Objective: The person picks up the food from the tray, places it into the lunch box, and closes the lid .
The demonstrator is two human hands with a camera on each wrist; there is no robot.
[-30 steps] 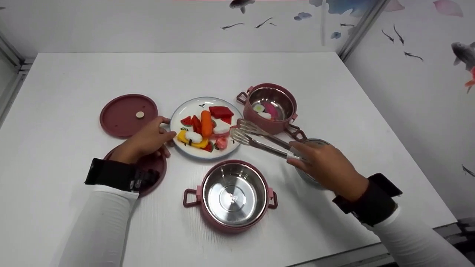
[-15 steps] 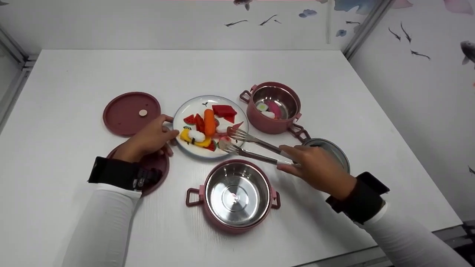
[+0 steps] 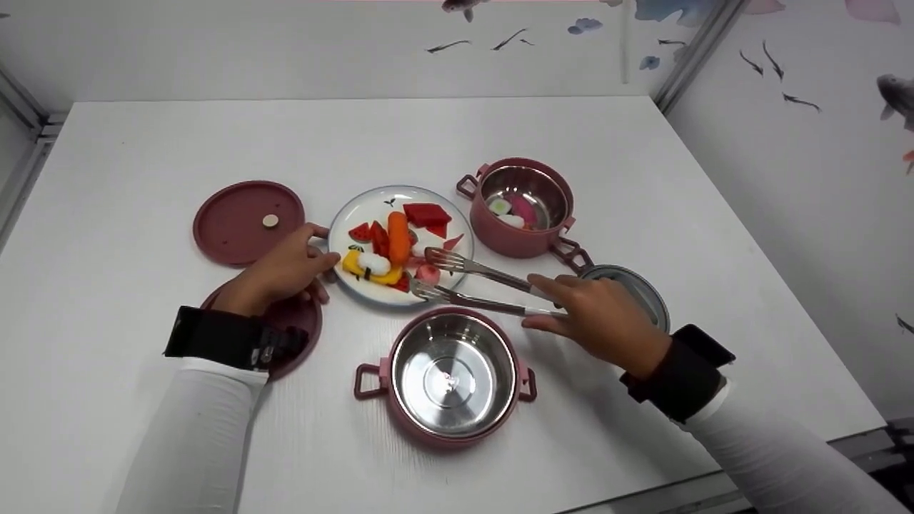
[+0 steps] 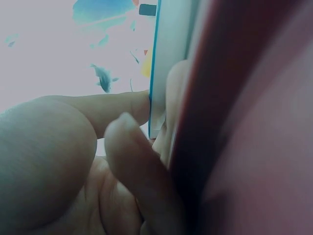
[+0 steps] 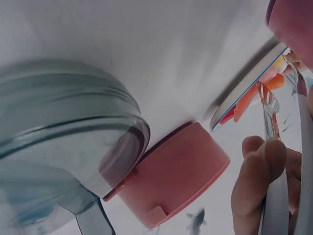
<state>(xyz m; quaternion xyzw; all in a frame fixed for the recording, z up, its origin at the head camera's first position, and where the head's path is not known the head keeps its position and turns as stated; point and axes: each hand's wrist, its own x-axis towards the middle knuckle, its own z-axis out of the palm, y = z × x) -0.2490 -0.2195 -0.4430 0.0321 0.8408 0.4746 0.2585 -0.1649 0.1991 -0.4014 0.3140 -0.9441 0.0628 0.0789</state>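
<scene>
My left hand [image 3: 285, 268] pinches the left rim of a white plate [image 3: 450, 203] with a blue edge. In the left wrist view, the thumb lies over the rim and another finger behind it. Toy food sits on the plate: an orange sausage-like piece [image 3: 398, 239], red pieces [image 3: 426, 214], a yellow-and-white sushi-like piece [image 3: 373, 265] and a round pink piece [image 3: 427, 274]. Metal tongs with forked ends [image 3: 493, 274] are held in my right hand [image 3: 596, 314]. Their arms are spread, one tip either side of the pink piece; whether they touch it I cannot tell.
An unfilled two-handled pink pot [image 3: 453, 432] stands in front of the plate. Behind right is another pot [image 3: 514, 243] with toy food inside. A glass vessel [image 5: 73, 112] stands beside my right hand. Two dark red lids [image 3: 235, 207] lie left, one beneath my left wrist.
My right hand and the tongs have moved left and slightly down, bringing the tips from the plate's right edge over the pink piece. My left hand stays on the rim.
</scene>
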